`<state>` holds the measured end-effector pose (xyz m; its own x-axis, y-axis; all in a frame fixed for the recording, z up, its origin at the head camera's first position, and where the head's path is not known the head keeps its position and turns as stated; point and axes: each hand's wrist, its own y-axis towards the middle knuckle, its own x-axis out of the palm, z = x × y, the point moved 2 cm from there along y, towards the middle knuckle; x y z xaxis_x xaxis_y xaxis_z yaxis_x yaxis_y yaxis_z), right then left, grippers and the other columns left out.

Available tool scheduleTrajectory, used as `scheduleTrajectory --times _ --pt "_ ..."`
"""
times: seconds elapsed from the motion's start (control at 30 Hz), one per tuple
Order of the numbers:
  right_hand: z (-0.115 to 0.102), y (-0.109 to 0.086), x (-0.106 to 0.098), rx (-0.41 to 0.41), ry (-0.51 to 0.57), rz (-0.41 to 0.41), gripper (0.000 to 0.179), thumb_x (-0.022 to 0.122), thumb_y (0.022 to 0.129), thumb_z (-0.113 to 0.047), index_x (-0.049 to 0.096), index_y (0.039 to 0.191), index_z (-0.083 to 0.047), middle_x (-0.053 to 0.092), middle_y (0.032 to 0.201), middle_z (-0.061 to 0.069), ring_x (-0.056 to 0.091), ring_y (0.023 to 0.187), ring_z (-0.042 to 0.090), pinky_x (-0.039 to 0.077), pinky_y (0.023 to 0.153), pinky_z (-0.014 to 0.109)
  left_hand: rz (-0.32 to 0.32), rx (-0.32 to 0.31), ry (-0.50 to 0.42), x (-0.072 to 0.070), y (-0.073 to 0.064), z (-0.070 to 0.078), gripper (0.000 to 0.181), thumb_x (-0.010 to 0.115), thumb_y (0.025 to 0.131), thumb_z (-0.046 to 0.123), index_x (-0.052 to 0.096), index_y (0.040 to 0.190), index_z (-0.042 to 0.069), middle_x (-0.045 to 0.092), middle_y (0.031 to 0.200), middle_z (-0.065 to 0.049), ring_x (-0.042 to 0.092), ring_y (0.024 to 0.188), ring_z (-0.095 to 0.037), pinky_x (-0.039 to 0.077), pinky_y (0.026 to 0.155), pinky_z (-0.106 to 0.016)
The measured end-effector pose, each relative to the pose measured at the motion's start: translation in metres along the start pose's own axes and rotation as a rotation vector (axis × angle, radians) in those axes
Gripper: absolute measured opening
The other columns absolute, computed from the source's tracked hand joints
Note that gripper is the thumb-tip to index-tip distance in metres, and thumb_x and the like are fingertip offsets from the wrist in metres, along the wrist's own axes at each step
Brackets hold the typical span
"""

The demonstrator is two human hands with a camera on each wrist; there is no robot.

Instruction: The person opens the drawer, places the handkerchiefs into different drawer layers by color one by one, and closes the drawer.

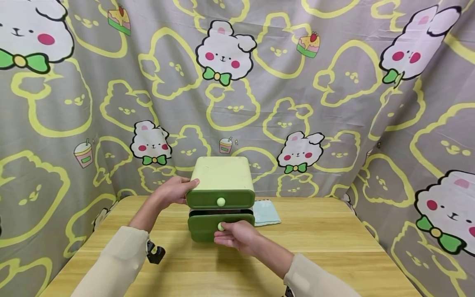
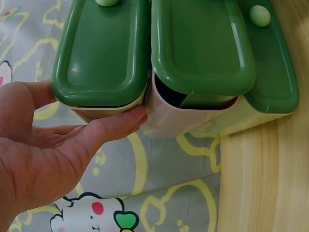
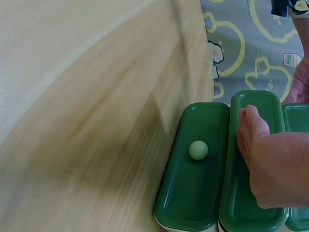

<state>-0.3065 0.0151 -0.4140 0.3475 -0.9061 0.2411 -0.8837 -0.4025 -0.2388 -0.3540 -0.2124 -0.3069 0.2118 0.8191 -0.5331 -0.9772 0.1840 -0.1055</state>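
A small three-tier drawer cabinet (image 1: 222, 171), pale yellow with green drawer fronts, stands on the table. Its top drawer (image 1: 237, 199) is closed, while the middle drawer (image 1: 202, 227) is pulled partly out, leaving a dark gap above its front. The bottom drawer (image 3: 190, 188) is closed, hidden behind the middle one in the head view. My left hand (image 2: 53, 145) holds the top tier's left side, thumb on the upper edge and fingers along the side. My right hand (image 1: 241, 237) pinches the middle drawer's round pale-green knob (image 1: 221, 226), which the hand hides in the right wrist view.
The cabinet rests on a light wood table (image 1: 315, 239). Beside it on the right lies a light-blue cloth-like square (image 1: 268, 212), partly behind the cabinet. A grey curtain (image 1: 259, 90) with cartoon bears hangs behind and along both sides of the table.
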Motion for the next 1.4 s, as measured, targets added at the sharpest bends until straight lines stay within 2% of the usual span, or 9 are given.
scheduleTrajectory --times 0.5,0.73,0.87,1.03,1.23,1.4 --pt "-0.007 0.014 -0.001 -0.006 0.027 0.023 0.034 0.050 0.106 -0.007 0.051 0.129 0.019 0.061 0.126 0.038 0.059 0.124 0.048 0.054 0.100 0.043 -0.019 -0.003 -0.016 -0.001 -0.001 0.004 0.052 0.045 0.109 0.039 0.059 0.130 -0.006 0.068 0.081 -0.003 0.069 0.076 -0.013 0.059 0.080 -0.032" --pt "-0.008 0.020 -0.003 -0.004 0.037 0.036 0.031 0.051 0.106 -0.007 0.052 0.126 0.016 0.067 0.117 0.032 0.062 0.121 0.047 0.056 0.098 0.041 -0.016 -0.004 -0.013 0.000 0.000 0.004 0.052 0.045 0.109 0.039 0.060 0.129 -0.006 0.068 0.081 -0.003 0.069 0.077 -0.013 0.060 0.081 -0.033" --pt "-0.008 0.021 -0.003 -0.002 0.035 0.033 0.029 0.051 0.106 -0.006 0.053 0.125 0.016 0.066 0.117 0.032 0.062 0.121 0.047 0.056 0.098 0.041 -0.014 0.000 -0.002 0.000 0.000 0.004 0.054 0.045 0.109 0.039 0.057 0.133 -0.007 0.069 0.083 -0.003 0.069 0.078 -0.013 0.060 0.082 -0.034" --pt "-0.008 0.021 -0.004 0.001 0.034 0.033 0.028 0.051 0.106 -0.005 0.055 0.123 0.016 0.067 0.115 0.031 0.061 0.122 0.047 0.056 0.098 0.041 -0.016 0.004 0.013 0.001 -0.001 0.003 0.053 0.045 0.109 0.039 0.059 0.131 -0.007 0.069 0.082 -0.004 0.069 0.077 -0.015 0.060 0.082 -0.035" --pt "-0.008 0.021 -0.006 0.006 0.006 0.016 0.027 0.052 0.105 -0.006 0.056 0.121 0.015 0.066 0.117 0.032 0.062 0.121 0.047 0.055 0.099 0.043 -0.009 0.000 0.015 0.001 -0.002 0.003 0.054 0.046 0.109 0.040 0.058 0.133 -0.007 0.070 0.085 -0.005 0.069 0.080 -0.014 0.060 0.083 -0.035" --pt "-0.004 0.020 -0.009 0.035 -0.054 -0.034 0.030 0.057 0.102 -0.007 0.060 0.120 0.017 0.067 0.113 0.029 0.067 0.112 0.041 0.057 0.097 0.041 -0.002 0.015 0.013 0.002 -0.001 0.003 0.053 0.047 0.108 0.040 0.061 0.128 -0.008 0.068 0.081 -0.004 0.066 0.077 -0.014 0.059 0.079 -0.034"
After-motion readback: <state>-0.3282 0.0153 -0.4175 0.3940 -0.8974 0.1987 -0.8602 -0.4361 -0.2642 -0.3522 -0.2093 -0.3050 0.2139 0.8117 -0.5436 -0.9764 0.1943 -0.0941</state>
